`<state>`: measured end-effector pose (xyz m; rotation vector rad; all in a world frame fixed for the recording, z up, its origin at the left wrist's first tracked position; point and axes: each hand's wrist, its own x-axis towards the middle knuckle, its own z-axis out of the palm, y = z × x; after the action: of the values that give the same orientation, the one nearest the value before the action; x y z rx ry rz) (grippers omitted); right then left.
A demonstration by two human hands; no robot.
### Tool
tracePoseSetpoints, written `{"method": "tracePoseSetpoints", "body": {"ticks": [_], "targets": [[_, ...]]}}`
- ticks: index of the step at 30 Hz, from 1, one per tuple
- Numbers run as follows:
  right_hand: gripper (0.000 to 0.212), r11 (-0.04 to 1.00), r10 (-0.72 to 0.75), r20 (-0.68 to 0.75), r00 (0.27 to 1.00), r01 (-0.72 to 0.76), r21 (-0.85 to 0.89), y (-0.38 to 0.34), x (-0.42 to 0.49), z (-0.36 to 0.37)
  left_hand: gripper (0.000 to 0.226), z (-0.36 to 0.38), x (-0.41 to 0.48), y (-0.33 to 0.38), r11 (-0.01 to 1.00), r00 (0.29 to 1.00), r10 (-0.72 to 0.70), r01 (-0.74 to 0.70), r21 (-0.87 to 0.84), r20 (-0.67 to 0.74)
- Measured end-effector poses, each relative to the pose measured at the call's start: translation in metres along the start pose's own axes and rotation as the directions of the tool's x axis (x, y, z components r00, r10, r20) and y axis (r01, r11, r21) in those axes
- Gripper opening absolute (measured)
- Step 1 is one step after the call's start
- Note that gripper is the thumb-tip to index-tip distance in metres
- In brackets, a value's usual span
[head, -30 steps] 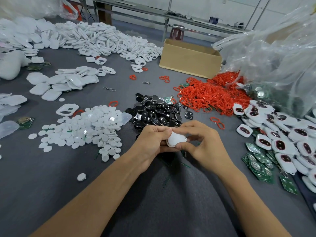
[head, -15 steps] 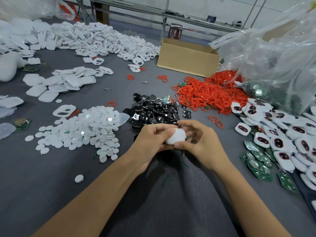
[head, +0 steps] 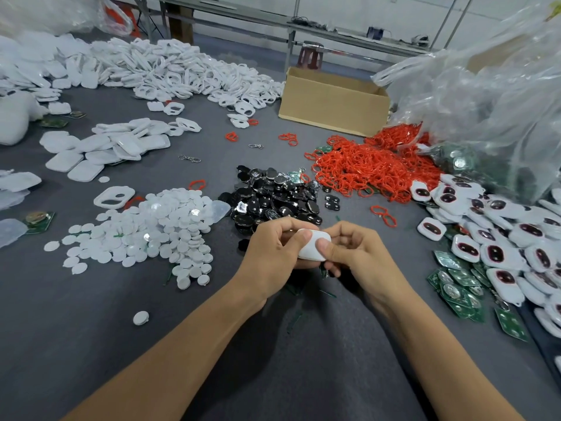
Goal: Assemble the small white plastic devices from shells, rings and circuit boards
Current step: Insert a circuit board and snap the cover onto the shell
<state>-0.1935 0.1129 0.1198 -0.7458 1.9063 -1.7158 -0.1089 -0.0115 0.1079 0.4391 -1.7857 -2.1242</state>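
Note:
Both hands meet over the grey table near its middle and hold one small white device. My left hand grips its left side, thumb on the top face. My right hand grips its right side, thumb pressing the smooth white shell. The underside of the device is hidden by my fingers. Red rings lie heaped behind on the right, green circuit boards at the right, black inserts just beyond my hands, and white shells are piled at the back left.
White discs spread out left of my hands. Assembled white devices crowd the right edge. A cardboard box stands at the back, clear plastic bags to its right. Flat white covers lie at the left.
The device has turned slightly in my hands and both thumbs now lie on its top face. The hands stay in the same place over the table.

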Motion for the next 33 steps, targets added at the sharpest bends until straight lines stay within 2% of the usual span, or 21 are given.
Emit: {"method": "tracePoseSetpoints", "body": {"ticks": [6,11,14,17,21,28,33], "targets": [[0.010,0.998,-0.004,-0.076,0.997,-0.002,-0.069,-0.001,0.000,0.001,0.015,0.003,-0.002,0.000,0.999,1.000,0.013,-0.012,0.043,-0.019],[0.005,0.994,-0.058,-0.186,0.981,0.039,-0.102,0.000,0.003,0.006,0.017,0.006,-0.002,0.000,0.998,0.997,0.011,-0.016,-0.062,-0.077],[0.006,0.979,-0.129,-0.182,0.975,0.096,-0.181,-0.004,0.006,0.004,0.014,0.010,-0.003,0.001,0.983,0.998,0.002,-0.012,-0.185,-0.056],[0.006,0.981,-0.145,-0.205,0.968,0.112,-0.161,-0.002,0.006,0.001,0.017,0.011,-0.001,-0.001,0.979,0.998,-0.005,-0.007,-0.205,-0.055],[0.006,0.987,-0.120,-0.173,0.978,0.099,-0.124,-0.003,0.007,-0.004,0.015,0.006,-0.001,-0.001,0.999,0.999,0.032,-0.032,-0.037,-0.012],[0.012,0.965,-0.073,-0.077,0.994,0.051,-0.258,-0.001,0.004,-0.005,0.034,0.004,-0.001,0.002,0.979,0.993,0.025,-0.048,0.198,0.116],[0.015,0.942,-0.136,-0.054,0.989,0.112,-0.316,-0.003,0.005,-0.001,0.035,0.006,-0.002,0.000,0.948,0.994,0.084,-0.102,0.302,0.070]]}}
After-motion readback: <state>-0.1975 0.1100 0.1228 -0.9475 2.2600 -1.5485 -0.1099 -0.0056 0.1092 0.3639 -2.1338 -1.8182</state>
